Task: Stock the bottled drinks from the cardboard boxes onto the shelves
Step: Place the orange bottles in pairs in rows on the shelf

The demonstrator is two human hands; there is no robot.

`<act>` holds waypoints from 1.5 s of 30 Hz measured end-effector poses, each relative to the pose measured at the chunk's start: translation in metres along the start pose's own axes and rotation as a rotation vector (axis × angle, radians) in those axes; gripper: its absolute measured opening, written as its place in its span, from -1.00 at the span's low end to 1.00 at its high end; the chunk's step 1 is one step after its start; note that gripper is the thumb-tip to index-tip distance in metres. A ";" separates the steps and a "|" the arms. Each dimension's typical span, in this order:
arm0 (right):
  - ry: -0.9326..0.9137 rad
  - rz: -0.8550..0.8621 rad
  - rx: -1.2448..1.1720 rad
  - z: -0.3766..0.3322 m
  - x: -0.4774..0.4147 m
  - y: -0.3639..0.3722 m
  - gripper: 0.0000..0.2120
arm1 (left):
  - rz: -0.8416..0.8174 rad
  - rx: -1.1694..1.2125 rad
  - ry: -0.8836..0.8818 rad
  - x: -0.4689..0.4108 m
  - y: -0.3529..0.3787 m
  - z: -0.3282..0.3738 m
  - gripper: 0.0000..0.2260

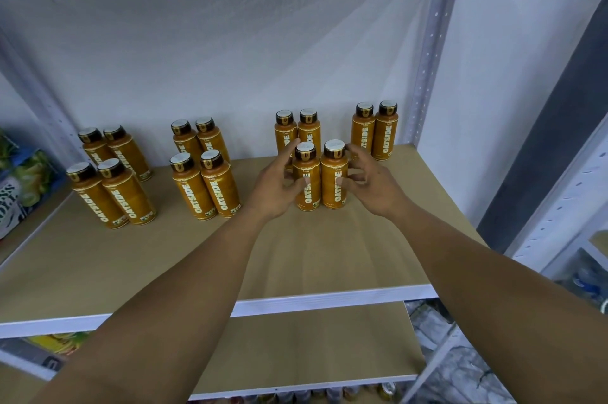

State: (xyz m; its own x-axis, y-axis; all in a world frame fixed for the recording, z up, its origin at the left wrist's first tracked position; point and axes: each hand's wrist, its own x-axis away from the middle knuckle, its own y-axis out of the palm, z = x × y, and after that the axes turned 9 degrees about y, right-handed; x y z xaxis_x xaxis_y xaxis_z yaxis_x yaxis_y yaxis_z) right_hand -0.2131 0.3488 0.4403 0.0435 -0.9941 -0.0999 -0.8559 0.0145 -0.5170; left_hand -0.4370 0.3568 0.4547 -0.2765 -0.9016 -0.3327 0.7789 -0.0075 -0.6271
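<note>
The left front bottle (311,196) is gripped by the left hand (276,189), and the right front bottle (330,196) is gripped by the right hand (375,186). Both bottles are stood upright, touching, on the brown shelf (329,255). "OATSIDE" is written in white up each orange label. The small words under the dark caps cannot be read.

Two more bottles (309,130) are half hidden just behind. A pair (385,135) is placed to the right. Groups of four are seen in the middle (220,188) and at the left (126,196).

A colourful carton (23,179) is cut off at the left edge.
</note>
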 end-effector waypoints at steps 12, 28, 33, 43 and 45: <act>0.028 -0.015 0.021 -0.004 0.003 0.001 -0.27 | -0.001 0.007 -0.007 0.003 0.000 -0.001 -0.20; 0.092 -0.048 0.201 0.027 0.114 0.045 -0.55 | 0.072 0.035 -0.120 0.137 0.024 -0.009 -0.49; -0.109 0.165 0.354 0.035 0.182 0.099 -0.66 | 0.084 -0.148 0.146 0.211 0.020 -0.016 -0.69; 0.219 0.281 0.092 0.031 0.317 0.240 -0.76 | -0.022 0.054 0.101 0.348 -0.015 -0.106 -0.72; 0.306 0.281 0.094 0.042 0.335 0.268 -0.84 | -0.076 0.097 -0.020 0.372 -0.021 -0.138 -0.71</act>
State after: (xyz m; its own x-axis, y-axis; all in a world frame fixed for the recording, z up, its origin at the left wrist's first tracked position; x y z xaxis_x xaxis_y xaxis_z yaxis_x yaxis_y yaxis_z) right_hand -0.4060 0.0244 0.2323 -0.3518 -0.9361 0.0023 -0.7616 0.2847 -0.5822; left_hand -0.6334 0.0814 0.2472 -0.3259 -0.9054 -0.2722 0.8075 -0.1169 -0.5781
